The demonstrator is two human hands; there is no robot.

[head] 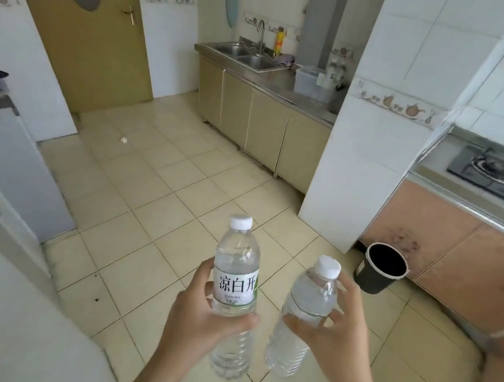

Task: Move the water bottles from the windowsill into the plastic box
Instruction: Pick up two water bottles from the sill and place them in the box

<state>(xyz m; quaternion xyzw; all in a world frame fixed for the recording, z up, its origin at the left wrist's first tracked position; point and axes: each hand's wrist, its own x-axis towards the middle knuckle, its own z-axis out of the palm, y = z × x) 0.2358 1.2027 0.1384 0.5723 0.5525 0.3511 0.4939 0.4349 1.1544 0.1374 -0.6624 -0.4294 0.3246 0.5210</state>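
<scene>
Beige floor tiles (152,209) spread across a white-tiled kitchen, where a steel double sink (246,55) sits on a counter over tan cabinets (254,117), with a clear plastic box (311,81) just right of the sink, a wooden door (83,24) well left of it, and a gas hob (499,178) and black bin (383,269) further right. Nearer than the sink, over the floor, the left hand (196,315) is wrapped round an upright water bottle (235,284) whose white-and-green label reads 凉白开, smaller print too blurred to read. Beside it, the right hand (331,332) clasps a second bottle (305,313), tilted, its label unreadable.
</scene>
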